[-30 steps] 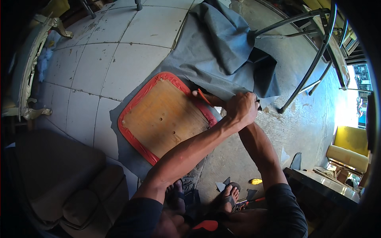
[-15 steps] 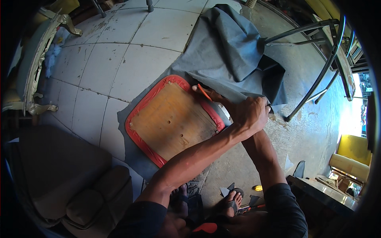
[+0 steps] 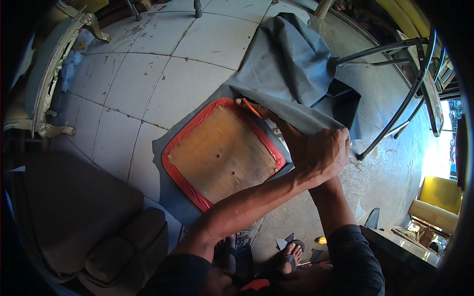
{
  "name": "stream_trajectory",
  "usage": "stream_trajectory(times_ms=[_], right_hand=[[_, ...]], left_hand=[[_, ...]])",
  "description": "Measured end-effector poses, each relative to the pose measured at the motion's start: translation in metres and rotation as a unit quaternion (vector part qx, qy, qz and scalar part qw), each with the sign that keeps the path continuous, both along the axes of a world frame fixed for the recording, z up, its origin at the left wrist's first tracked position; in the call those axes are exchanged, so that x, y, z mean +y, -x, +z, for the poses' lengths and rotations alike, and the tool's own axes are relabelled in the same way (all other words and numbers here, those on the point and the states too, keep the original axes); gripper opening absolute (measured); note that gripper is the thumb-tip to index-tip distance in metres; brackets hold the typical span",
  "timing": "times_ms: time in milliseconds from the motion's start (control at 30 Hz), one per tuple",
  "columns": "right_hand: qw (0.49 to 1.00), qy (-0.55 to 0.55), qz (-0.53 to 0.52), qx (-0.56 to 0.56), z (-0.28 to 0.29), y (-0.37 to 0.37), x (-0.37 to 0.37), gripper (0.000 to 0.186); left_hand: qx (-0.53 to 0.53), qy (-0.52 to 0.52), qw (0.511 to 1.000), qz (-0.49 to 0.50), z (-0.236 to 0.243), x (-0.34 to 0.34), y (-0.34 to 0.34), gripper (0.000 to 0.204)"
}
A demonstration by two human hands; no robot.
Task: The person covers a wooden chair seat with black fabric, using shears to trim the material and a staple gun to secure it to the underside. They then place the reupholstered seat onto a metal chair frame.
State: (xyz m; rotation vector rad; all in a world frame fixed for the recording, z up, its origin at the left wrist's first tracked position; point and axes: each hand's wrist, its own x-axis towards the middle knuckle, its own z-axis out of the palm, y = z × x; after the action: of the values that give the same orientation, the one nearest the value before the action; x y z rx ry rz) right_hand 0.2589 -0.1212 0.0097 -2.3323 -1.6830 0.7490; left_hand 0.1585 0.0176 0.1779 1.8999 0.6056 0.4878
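Note:
My left hand [image 3: 328,153] is closed on the near edge of a large grey fabric sheet [image 3: 291,59], which is crumpled at the top. My right arm passes under the left one, and my right hand [image 3: 266,117] is partly under that fabric, closed on an orange-handled tool [image 3: 251,107]; its working end is hidden. Just left of both hands, a square seat panel [image 3: 207,138] lies wood side up, with red material folded around its edge. More grey fabric lies flat beneath it, showing around its left and lower edges.
A chair with tubular metal legs [image 3: 400,113] stands at right. A carved pale furniture piece [image 3: 49,84] is at far left, dark cushioned furniture [image 3: 74,207] at lower left. A bench [image 3: 395,241], yellow padded pieces [image 3: 434,192] and offcuts [image 3: 286,244] are at lower right.
My left hand has moved right and down in the picture, pulling the fabric edge along. The whole scene sits somewhat further right. The right hand's fingers are more covered by fabric.

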Motion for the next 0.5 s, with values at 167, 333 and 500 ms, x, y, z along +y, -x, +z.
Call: stream_trajectory(times_ms=[167, 333, 500], right_hand=[[1.0, -0.007, 0.015, -0.011, -0.008, 0.005, 0.04, 0.045], [0.998, -0.009, 0.049, -0.048, -0.038, 0.013, 0.128, 0.046], [0.995, 0.007, 0.072, -0.071, -0.052, 0.031, 0.181, 0.046]], left_hand=[[-0.013, 0.02, 1.0, -0.01, 0.011, -0.011, 0.002, 0.02], [-0.062, 0.045, 0.996, -0.033, 0.01, -0.017, -0.001, 0.019], [-0.082, 0.066, 0.994, -0.034, 0.003, 0.007, -0.002, 0.019]])
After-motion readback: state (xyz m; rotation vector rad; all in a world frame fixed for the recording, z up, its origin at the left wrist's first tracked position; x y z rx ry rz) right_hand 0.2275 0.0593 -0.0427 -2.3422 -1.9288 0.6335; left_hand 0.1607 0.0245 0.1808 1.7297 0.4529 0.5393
